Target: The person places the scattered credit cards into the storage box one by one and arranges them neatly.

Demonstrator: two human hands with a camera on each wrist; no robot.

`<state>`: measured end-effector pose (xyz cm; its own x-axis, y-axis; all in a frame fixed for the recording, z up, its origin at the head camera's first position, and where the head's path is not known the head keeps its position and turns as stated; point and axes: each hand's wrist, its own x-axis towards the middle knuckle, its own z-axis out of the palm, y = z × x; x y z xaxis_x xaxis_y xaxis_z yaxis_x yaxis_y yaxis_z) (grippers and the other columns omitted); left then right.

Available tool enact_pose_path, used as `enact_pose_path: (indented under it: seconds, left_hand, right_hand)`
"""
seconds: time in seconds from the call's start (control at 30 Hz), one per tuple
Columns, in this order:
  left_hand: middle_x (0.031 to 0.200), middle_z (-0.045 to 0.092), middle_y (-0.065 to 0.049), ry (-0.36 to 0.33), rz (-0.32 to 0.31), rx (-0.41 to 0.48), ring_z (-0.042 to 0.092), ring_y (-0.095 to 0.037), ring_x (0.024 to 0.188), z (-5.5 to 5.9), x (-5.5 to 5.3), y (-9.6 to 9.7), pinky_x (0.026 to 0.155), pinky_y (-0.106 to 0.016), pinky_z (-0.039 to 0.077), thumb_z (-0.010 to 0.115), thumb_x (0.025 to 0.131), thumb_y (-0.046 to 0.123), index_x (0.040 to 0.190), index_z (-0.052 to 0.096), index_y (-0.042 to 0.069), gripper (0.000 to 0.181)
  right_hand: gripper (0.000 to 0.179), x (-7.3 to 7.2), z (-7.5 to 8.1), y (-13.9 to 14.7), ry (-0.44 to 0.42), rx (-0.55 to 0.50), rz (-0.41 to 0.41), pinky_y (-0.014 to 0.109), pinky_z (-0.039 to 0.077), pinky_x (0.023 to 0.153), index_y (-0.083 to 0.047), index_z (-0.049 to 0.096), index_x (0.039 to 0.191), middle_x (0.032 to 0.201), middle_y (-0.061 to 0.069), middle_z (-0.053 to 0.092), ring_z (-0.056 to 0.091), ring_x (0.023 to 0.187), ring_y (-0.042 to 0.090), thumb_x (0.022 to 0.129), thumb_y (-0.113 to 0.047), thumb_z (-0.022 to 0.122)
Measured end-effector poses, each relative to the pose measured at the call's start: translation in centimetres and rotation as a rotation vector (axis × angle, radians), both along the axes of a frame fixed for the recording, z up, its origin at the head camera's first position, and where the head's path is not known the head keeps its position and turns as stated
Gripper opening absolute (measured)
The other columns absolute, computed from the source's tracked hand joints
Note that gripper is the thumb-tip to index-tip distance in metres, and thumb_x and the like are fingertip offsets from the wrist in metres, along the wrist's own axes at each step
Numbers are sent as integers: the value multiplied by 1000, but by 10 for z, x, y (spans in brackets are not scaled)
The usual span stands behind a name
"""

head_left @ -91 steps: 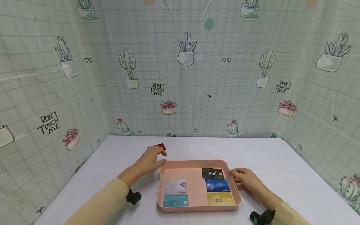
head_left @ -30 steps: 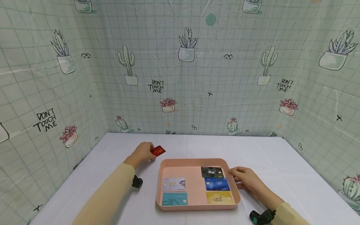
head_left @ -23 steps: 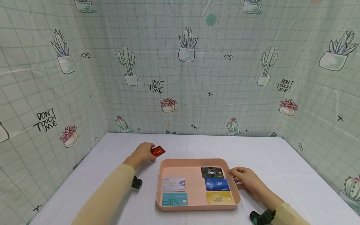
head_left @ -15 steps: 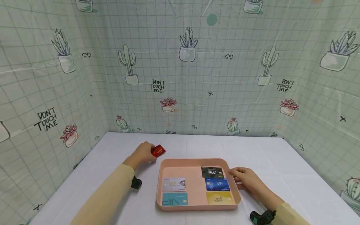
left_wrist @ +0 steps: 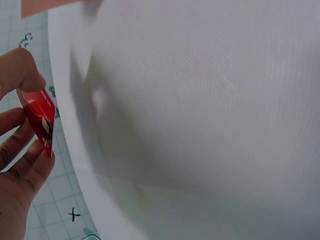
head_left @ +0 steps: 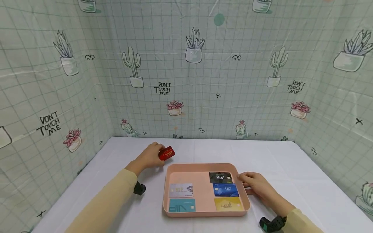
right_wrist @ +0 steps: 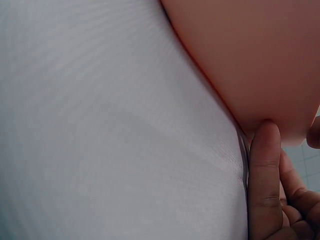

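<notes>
My left hand pinches a red VIP card just beyond the far left corner of the pink tray. In the left wrist view the red card is raised off the white tabletop, thumb on one side and fingers on the other. My right hand holds the tray by its right side. The right wrist view shows a finger of that hand against the tray's outer wall. Inside the tray, a white card and a teal card lie on the left.
Down the tray's right side lie a black card, a blue card and a yellow card. A white cloth covers the table. Behind it and at both sides hangs a curtain printed with cacti.
The left hand has taken the red card from the tabletop beyond the tray. In the last half second it has shifted slightly right and up with it. The right hand stays at the tray.
</notes>
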<state>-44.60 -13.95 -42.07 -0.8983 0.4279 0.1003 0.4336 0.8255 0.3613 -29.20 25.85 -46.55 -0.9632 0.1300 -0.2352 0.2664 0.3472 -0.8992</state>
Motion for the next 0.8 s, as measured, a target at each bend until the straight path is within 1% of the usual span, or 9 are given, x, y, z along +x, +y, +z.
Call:
enact_pose_path:
  seconds: [0.17,0.27,0.43,0.6,0.8]
  left_hand:
    - [129,60,-14,0,-47,15,57,-28,115,3,7,10,101,-46,54,84,78,18,136,61,2,64]
    - [131,60,-13,8,-55,8,56,-28,116,3,11,14,102,-46,55,85,78,19,136,61,4,65]
    - [127,62,-13,43,-73,6,57,-27,113,6,17,15,98,-45,56,85,77,17,134,63,3,63]
    - [124,62,-11,20,-112,26,57,-26,112,11,25,21,98,-44,57,85,77,16,134,63,4,62]
    - [121,62,-8,1,-172,28,57,-22,110,11,37,32,95,-41,59,86,78,13,132,64,4,60]
  right_hand:
    - [50,-1,0,1,3,0,-5,31,62,75,9,58,132,112,14,67,62,93,17,104,-32,60]
    - [51,0,0,1,1,0,-1,31,62,75,9,57,134,113,15,67,63,93,17,104,-32,59]
    - [52,0,-1,1,2,-2,2,31,62,75,9,57,134,113,15,67,63,93,17,104,-33,59]
    - [49,1,-1,2,7,4,-4,30,62,74,8,59,132,111,14,67,62,92,17,104,-32,59]
    - [50,2,-2,3,8,-5,0,30,61,73,9,58,132,109,13,67,62,91,17,103,-32,60]
